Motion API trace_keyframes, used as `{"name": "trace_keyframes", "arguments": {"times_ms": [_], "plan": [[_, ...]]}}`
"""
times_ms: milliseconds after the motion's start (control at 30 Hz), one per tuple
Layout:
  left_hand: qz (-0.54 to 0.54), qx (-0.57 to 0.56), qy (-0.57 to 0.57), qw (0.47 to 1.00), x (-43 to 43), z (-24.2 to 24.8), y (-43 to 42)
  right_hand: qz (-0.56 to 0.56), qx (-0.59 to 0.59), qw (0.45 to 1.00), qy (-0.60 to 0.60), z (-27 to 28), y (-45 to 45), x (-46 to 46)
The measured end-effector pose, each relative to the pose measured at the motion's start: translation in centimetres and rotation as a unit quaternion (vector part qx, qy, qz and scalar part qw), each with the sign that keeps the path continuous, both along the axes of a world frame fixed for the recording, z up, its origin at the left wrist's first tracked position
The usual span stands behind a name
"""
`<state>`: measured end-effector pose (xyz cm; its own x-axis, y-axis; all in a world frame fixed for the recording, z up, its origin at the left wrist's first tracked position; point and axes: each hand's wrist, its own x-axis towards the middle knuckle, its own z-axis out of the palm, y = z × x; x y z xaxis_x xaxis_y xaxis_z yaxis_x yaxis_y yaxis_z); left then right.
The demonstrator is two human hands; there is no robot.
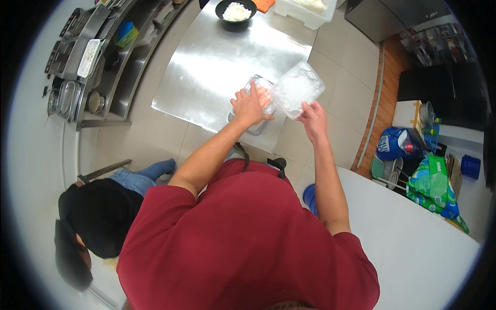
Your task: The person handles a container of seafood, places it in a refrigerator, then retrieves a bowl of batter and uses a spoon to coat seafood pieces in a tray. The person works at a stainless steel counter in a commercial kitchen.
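My left hand (248, 106) rests with spread fingers over a clear plastic container (254, 79) near the front edge of the steel table (209, 66). Orange-pink food (264, 96) shows inside it, partly hidden by the hand. Whether the fingers grip the container I cannot tell. To the right, my right hand (313, 118) holds a translucent plastic lid or shallow container (298, 89) by its lower corner, raised and tilted beside the left one. At the table's far end stands a black bowl (221, 8) of white shredded food (236, 12).
A white plastic tub (310, 17) and an orange item (264, 4) lie at the far end. Steel shelves (124, 97) with trays stand left. A person in black (102, 217) is at lower left. A white counter (387, 232) and bags (430, 182) are on the right.
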<state>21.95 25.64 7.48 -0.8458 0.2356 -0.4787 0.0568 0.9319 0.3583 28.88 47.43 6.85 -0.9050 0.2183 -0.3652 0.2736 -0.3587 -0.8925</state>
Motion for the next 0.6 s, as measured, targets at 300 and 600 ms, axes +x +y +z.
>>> {"name": "trace_keyframes", "arguments": {"times_ms": [300, 600], "plan": [[0.247, 0.246, -0.091, 0.933, -0.4, 0.6, -11.0, 0.187, -0.002, 0.981, -0.043, -2.4, -7.5, 1.4], [0.159, 0.365, -0.244, 0.884, -3.2, -4.6, -9.7, 0.046, -0.034, 0.980, -0.189, -3.9, -5.7, 0.6]]}}
